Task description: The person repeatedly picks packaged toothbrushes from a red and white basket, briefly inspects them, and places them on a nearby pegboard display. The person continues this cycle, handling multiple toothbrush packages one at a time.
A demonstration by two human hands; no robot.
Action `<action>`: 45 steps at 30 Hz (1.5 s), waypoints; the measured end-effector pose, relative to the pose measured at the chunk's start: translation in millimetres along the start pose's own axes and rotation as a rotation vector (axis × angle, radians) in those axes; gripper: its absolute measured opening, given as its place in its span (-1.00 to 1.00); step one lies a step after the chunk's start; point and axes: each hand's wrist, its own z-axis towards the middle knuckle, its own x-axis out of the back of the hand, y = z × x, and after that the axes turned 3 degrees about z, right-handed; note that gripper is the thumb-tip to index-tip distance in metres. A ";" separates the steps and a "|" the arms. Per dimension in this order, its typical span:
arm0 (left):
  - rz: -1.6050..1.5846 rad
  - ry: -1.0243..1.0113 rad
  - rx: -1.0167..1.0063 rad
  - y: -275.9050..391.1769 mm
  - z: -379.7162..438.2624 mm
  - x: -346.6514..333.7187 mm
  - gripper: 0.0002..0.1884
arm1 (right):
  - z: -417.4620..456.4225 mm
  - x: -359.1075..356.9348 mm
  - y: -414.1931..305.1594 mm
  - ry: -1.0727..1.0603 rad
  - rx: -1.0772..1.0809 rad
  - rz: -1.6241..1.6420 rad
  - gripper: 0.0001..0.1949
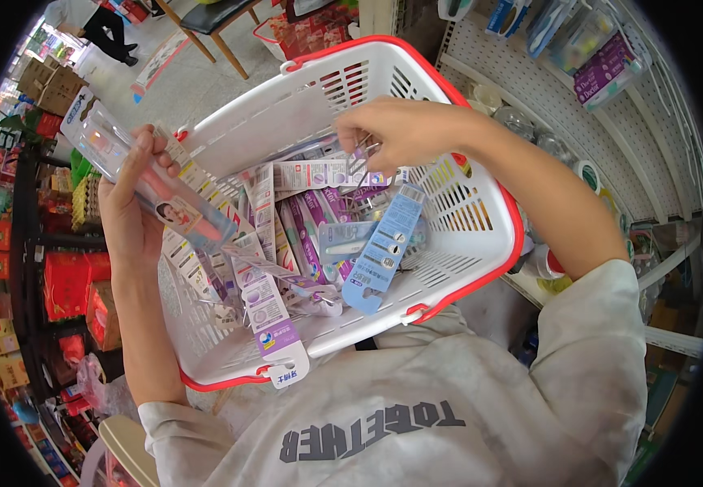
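Observation:
My left hand (135,195) grips a clear blister pack (172,192) with a pink toothbrush inside, tilted over the left rim of a white plastic shopping basket (235,134) edged in red. Over the basket's far part, my right hand (382,137) has its fingers closed around thin metal wire pieces (360,161), which look like display hooks. Below lie several packaged toothbrushes (312,234) in purple and white. A light-blue hanging card pack (385,249) rests on top at the right. One long purple-and-white pack (275,332) sticks out over the near rim.
On the right stands a white perforated shelf rack (607,134) with hanging packs (610,73). Dark shelving (29,243) with red goods is at the left. A chair (214,21) and a person (99,27) are at the far side, on the grey floor.

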 end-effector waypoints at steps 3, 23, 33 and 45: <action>0.012 0.011 -0.001 1.0 2.3 0.2 -0.65 | -0.6 -1.7 7.2 -0.039 -0.028 -0.063 -0.69; -0.023 0.117 0.078 16.1 -6.5 -11.9 -0.67 | 90.6 -69.0 47.0 0.007 -0.061 -0.683 -0.58; -0.098 0.082 0.121 20.5 -10.3 -6.5 -0.65 | 96.3 -60.3 25.6 -0.070 -0.181 -0.701 -0.61; -0.127 0.050 0.093 10.3 -6.0 4.1 -0.65 | 43.2 -14.1 -24.9 0.204 -0.084 -0.472 -0.75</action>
